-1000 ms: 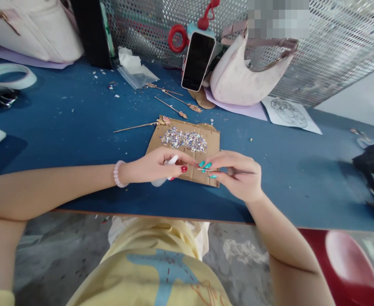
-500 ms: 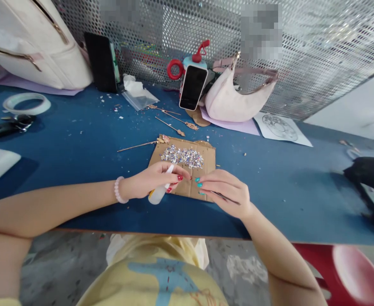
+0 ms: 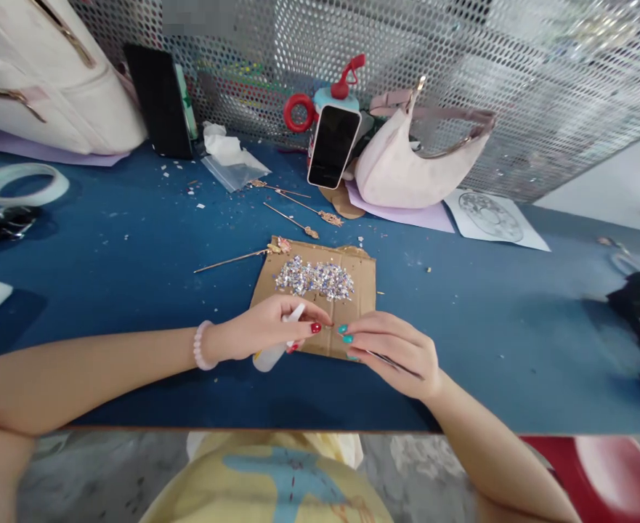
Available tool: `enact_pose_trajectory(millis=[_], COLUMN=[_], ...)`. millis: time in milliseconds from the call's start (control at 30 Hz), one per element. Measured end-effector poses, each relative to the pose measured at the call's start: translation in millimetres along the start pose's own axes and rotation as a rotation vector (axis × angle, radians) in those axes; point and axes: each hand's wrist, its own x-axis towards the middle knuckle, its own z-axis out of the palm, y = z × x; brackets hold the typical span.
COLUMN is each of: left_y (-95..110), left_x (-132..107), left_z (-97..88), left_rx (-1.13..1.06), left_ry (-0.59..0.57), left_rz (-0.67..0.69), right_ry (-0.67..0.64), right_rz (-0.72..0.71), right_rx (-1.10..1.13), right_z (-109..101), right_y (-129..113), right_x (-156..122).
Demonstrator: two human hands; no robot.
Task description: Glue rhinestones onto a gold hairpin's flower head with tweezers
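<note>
My left hand is closed around a small translucent squeeze bottle with a white nozzle that points up and away. Its thumb and index finger reach toward my right hand. That hand is closed in a pinch, with slim dark tweezers lying along its fingers. Whatever tiny piece may sit between the fingertips is too small to make out. Both hands hover over the near part of a cardboard piece. On the cardboard lies a heap of glittering rhinestones.
A gold hairpin rests its ornate end on the cardboard; several others lie beyond. Behind stand a phone against a cup, a pale handbag and a backpack. A tape roll lies left.
The camera view has shifted slightly, so the hands and cardboard appear a little lower. Both hands keep nearly the same pose, fingertips close together, with the bottle and tweezers still held.
</note>
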Motion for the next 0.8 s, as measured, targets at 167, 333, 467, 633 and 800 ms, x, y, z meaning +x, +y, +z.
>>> enact_pose_trajectory(millis=[167,333,467,633,800], left_y=[0,9,11,9,8], left_x=[0,-2,-3,-5,-8], left_z=[1.1,4.1,4.7,3.2,-2.0], left_rx=[0.048,0.074,0.071,0.062,0.231], left_ry=[-0.033,-0.028,-0.016,-0.001,-0.007], left_rz=[0.008,-0.053,-0.05,-0.025,0.065], right_ry=[-0.043,-0.069,-0.065,-0.033,0.02], right_rz=[0.005,-0.011,-0.021,0.027,0.071], right_rx=[0.02,-0.009,-0.012,0.024,0.112], right_z=[1,3,4,2,2], right_y=[-1,-2,-1,-3,-9], right_x=[2,4,3,3,5])
